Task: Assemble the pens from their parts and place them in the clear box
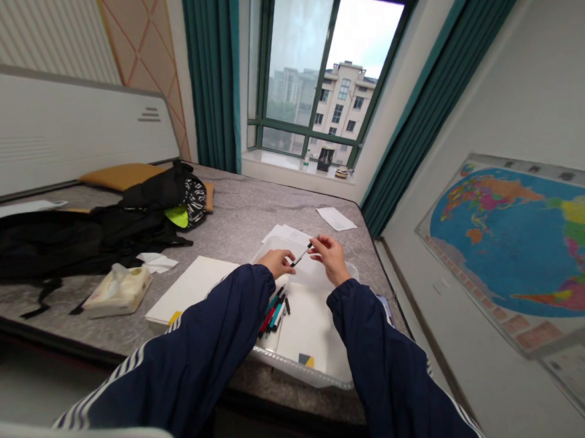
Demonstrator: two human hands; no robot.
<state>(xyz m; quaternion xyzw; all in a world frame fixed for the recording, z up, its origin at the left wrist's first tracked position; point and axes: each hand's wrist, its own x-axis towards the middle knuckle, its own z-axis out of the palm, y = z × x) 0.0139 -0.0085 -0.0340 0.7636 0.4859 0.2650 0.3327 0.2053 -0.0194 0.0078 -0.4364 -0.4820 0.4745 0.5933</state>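
Note:
Between my two hands is a thin pen (302,254) with dark ends and a pale middle. My left hand (277,263) pinches its lower end, and my right hand (329,258) grips the dark upper end between thumb and fingers. Both hands are above a translucent plastic tray (311,376). Inside the tray lie white flat books or boxes (312,324), one with a grey and yellow corner mark. A bunch of pens (274,314) in black, red and teal rests on them, below my left hand. A small black pen cap (287,306) lies beside the bunch.
Left of the tray lie a white flat box (197,289), a tissue pack (118,291) and a black backpack (73,237). Papers (336,218) lie toward the window on the grey table (251,202). A wall with a world map (524,243) stands at the right.

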